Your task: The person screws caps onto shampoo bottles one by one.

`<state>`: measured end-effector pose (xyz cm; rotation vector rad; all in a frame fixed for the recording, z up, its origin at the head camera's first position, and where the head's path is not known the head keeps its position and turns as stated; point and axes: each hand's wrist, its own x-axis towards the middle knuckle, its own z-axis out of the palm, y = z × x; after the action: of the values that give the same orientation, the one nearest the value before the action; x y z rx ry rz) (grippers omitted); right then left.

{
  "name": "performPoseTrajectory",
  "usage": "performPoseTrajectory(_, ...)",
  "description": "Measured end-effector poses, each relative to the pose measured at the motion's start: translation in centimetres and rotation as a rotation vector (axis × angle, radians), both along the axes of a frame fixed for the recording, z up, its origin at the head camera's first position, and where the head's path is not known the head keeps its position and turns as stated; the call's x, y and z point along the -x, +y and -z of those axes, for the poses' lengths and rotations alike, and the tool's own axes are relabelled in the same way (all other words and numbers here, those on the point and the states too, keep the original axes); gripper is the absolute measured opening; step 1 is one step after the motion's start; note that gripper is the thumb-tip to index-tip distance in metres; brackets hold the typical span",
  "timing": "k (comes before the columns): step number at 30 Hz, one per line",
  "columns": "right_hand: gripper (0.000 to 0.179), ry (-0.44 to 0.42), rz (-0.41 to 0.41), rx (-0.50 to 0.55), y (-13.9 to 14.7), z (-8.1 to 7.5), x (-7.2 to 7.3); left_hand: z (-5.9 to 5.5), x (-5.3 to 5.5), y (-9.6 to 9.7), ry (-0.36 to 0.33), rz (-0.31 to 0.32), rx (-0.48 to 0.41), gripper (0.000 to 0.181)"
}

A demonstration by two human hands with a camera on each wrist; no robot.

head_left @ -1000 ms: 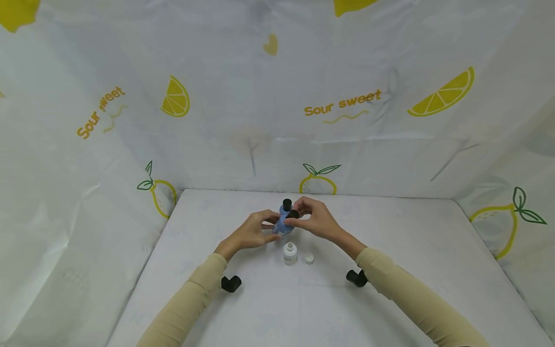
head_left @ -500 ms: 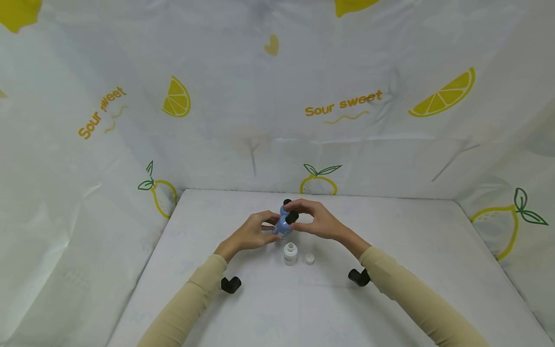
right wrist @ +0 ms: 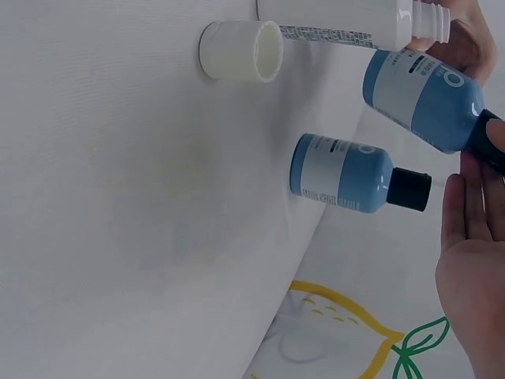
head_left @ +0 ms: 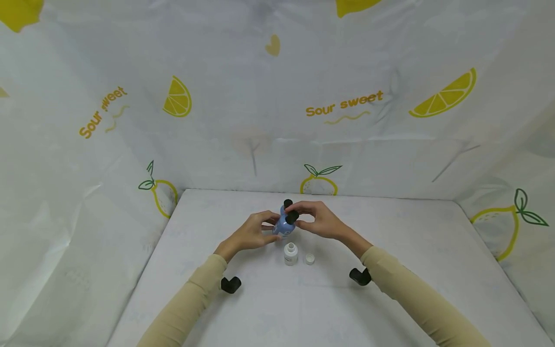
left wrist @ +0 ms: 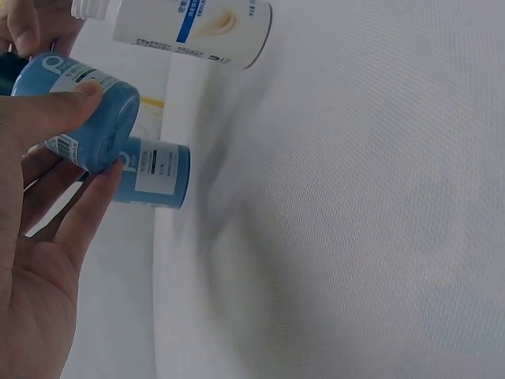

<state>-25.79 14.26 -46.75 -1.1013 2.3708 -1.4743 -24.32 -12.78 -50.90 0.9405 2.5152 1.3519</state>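
Note:
Tilted off the table, a blue bottle [head_left: 284, 228] with a white label is gripped by my left hand [head_left: 250, 232], thumb on one side and fingers on the other. My right hand [head_left: 320, 220] pinches its black cap [head_left: 292, 217] between thumb and fingers; in the right wrist view this cap [right wrist: 488, 144] sits on the bottle's neck. Behind it, a second blue bottle [right wrist: 339, 172] with a black cap stands upright on the table. An uncapped white bottle [head_left: 290, 255] stands in front of the hands, its white cap [head_left: 310, 259] lying to its right.
The white-covered table [head_left: 277, 308] ends at a back edge just beyond the hands. A curtain [head_left: 243, 159] with lemon prints hangs behind and at both sides. Black angled pieces [head_left: 231, 285] show beside both sleeves.
My right hand's fingers have shifted over the top of the black cap and spread around it. The left hand and the held bottle stay nearly in place.

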Motion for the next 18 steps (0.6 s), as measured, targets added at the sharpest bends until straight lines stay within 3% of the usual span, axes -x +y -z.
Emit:
performPoseTrajectory(14,0.034,0.067,0.182,-0.035,-0.8,0.3,-0.4,0.0,-0.1,-0.2,0.02,-0.001,-0.014,0.051)
performPoseTrajectory(18,0.033,0.047,0.219,-0.032,-1.2,0.3,-0.5,0.0,-0.2,-0.2,0.027,0.0,-0.014,0.05)
